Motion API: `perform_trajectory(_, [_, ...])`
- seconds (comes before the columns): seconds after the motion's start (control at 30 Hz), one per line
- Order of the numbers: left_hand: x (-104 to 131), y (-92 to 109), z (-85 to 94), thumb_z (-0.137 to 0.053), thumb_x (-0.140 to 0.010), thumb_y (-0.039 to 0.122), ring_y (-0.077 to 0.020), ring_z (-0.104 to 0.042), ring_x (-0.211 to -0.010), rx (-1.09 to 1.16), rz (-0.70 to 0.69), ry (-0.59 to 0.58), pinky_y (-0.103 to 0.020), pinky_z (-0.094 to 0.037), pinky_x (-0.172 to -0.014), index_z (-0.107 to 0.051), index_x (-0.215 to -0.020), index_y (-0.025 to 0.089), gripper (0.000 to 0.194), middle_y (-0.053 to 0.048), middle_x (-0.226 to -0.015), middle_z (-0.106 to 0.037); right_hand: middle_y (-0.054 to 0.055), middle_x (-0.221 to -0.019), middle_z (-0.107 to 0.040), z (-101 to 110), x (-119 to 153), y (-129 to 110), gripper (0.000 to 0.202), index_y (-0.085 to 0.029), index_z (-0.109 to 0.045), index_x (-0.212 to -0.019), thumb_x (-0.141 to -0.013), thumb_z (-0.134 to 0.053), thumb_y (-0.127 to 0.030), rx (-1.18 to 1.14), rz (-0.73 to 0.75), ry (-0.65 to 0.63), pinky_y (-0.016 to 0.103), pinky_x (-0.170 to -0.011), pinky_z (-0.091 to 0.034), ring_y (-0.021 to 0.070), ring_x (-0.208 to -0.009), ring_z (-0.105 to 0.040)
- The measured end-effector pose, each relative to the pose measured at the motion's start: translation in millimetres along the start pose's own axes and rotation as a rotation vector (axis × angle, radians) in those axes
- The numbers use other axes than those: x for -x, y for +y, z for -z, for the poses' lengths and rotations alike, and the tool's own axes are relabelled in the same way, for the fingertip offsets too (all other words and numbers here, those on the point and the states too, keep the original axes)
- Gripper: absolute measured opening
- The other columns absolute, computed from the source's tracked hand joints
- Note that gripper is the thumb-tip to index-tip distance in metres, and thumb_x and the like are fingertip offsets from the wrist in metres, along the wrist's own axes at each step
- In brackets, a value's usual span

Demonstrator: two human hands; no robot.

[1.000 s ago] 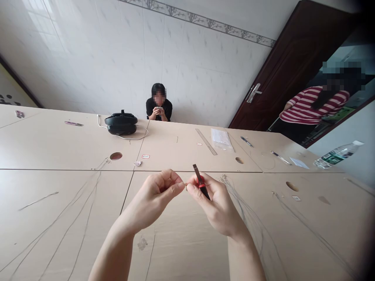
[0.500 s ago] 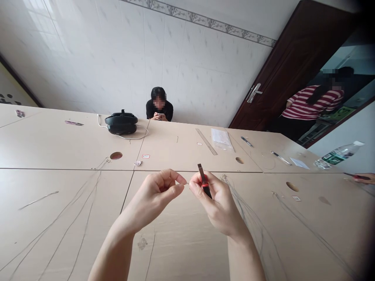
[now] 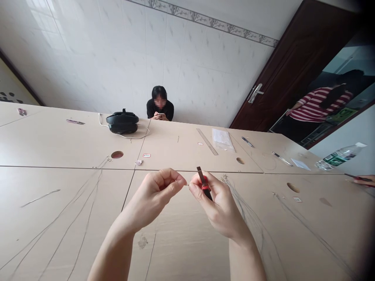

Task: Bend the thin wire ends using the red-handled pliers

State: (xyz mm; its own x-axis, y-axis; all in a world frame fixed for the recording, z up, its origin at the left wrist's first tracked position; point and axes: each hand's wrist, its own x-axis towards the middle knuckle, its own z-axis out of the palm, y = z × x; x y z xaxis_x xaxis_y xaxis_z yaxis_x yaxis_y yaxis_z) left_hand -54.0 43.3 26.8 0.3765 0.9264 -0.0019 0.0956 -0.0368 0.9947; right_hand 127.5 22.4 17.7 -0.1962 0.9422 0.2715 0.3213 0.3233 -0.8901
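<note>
I see the left hand (image 3: 156, 197) and the right hand (image 3: 216, 205) pinching a thin piece (image 3: 187, 185) between them, above the near table (image 3: 187, 242). The right also grips a tool (image 3: 206, 186); this double hold could weaken its pinch, so the piece may drop.

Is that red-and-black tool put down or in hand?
In hand: the red-and-black tool is held in the right hand, with its dark tip jutting out.
</note>
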Motion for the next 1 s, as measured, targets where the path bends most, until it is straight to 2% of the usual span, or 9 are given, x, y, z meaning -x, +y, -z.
perform_trajectory(0.4, [1.7, -0.2, 0.2, -0.057, -0.093, 0.045, -0.0057, -0.025, -0.051, 0.007, -0.01, -0.015, -0.019, -0.022, -0.045, -0.062, -0.083, 0.018, 0.03, 0.006, -0.063, -0.04, -0.004, -0.072, -0.044, -0.4, -1.1, -0.8, 0.02, -0.022, -0.05, -0.081, -0.098, -0.051, -0.032, -0.009, 0.043, 0.013, 0.024, -0.06, -0.034, 0.011, -0.063, -0.038])
perform_trajectory(0.47, [2.3, -1.1, -0.2, -0.056, -0.094, 0.043, -0.0055, -0.03, -0.05, 0.002, -0.013, -0.022, -0.019, -0.027, -0.046, -0.062, -0.082, 0.018, 0.028, 0.006, -0.06, -0.042, -0.004, -0.072, -0.045, -1.2, -1.1, -2.3, 0.02, -0.022, -0.05, -0.08, -0.097, -0.052, -0.03, -0.007, 0.061, 0.028, 0.024, -0.061, -0.034, 0.0108, -0.063, -0.039])
perform_trajectory(0.5, [2.5, -1.6, -0.4, -0.056, -0.094, 0.041, -0.0062, -0.038, -0.051, 0.0, -0.018, -0.022, -0.02, -0.033, -0.049, -0.063, -0.083, 0.019, 0.026, 0.005, -0.06, -0.047, -0.004, -0.072, -0.046, -1.5, -1.0, -2.9, 0.02, -0.022, -0.05, -0.079, -0.097, -0.052, -0.03, -0.007, 0.067, 0.034, 0.024, -0.061, -0.034, 0.0107, -0.063, -0.04])
perform_trajectory(0.53, [2.6, -2.2, -0.6, -0.056, -0.094, 0.038, -0.008, -0.048, -0.057, 0.0, -0.029, -0.021, -0.021, -0.04, -0.054, -0.064, -0.086, 0.019, 0.022, 0.004, -0.064, -0.053, -0.004, -0.073, -0.048, -1.6, -0.8, -3.4, 0.019, -0.022, -0.051, -0.079, -0.097, -0.052, -0.029, -0.01, 0.071, 0.041, 0.024, -0.062, -0.035, 0.0107, -0.064, -0.041])
perform_trajectory(0.6, [2.6, -3.1, -0.7, -0.057, -0.093, 0.033, -0.0143, -0.062, -0.081, 0.004, -0.066, -0.02, -0.026, -0.049, -0.073, -0.065, -0.095, 0.022, 0.015, -0.001, -0.084, -0.066, -0.004, -0.073, -0.049, -1.4, -0.4, -3.8, 0.019, -0.022, -0.051, -0.079, -0.097, -0.053, -0.028, -0.018, 0.077, 0.054, 0.024, -0.063, -0.035, 0.0105, -0.064, -0.042])
perform_trajectory(0.67, [2.7, -4.0, -0.6, -0.058, -0.092, 0.028, -0.019, -0.061, -0.108, -0.003, -0.138, 0.002, -0.032, -0.049, -0.092, -0.065, -0.107, 0.026, 0.016, -0.003, -0.111, -0.067, -0.004, -0.073, -0.049, -0.9, -0.4, -3.5, 0.019, -0.022, -0.05, -0.079, -0.097, -0.054, -0.028, -0.024, 0.079, 0.07, 0.024, -0.063, -0.035, 0.0105, -0.065, -0.043])
perform_trajectory(0.77, [3.0, -5.1, -0.1, -0.059, -0.091, 0.022, -0.0198, -0.05, -0.127, -0.085, -0.267, 0.081, -0.036, -0.04, -0.107, -0.064, -0.114, 0.033, 0.026, 0.002, -0.134, -0.058, -0.004, -0.073, -0.049, 0.0, -0.9, -2.7, 0.019, -0.022, -0.05, -0.079, -0.096, -0.054, -0.028, -0.033, 0.075, 0.079, 0.024, -0.063, -0.036, 0.0105, -0.065, -0.044])
perform_trajectory(0.87, [3.4, -5.8, 0.4, -0.06, -0.09, 0.022, -0.0195, -0.054, -0.12, -0.135, -0.275, 0.103, -0.035, -0.042, -0.103, -0.067, -0.11, 0.034, 0.024, 0.003, -0.124, -0.064, -0.004, -0.074, -0.05, 0.2, -1.2, -2.7, 0.019, -0.021, -0.05, -0.079, -0.097, -0.054, -0.029, -0.045, 0.061, 0.072, 0.024, -0.063, -0.037, 0.0103, -0.065, -0.044])
perform_trajectory(1.0, [4.1, -6.6, 0.7, -0.06, -0.091, 0.031, -0.0173, -0.061, -0.091, -0.117, -0.176, 0.082, -0.031, -0.046, -0.08, -0.072, -0.093, 0.027, 0.013, 0.001, -0.095, -0.071, -0.004, -0.072, -0.05, 0.0, -0.7, -3.7, 0.021, -0.021, -0.051, -0.078, -0.097, -0.053, -0.031, -0.039, 0.056, 0.066, 0.024, -0.061, -0.037, 0.0102, -0.063, -0.043])
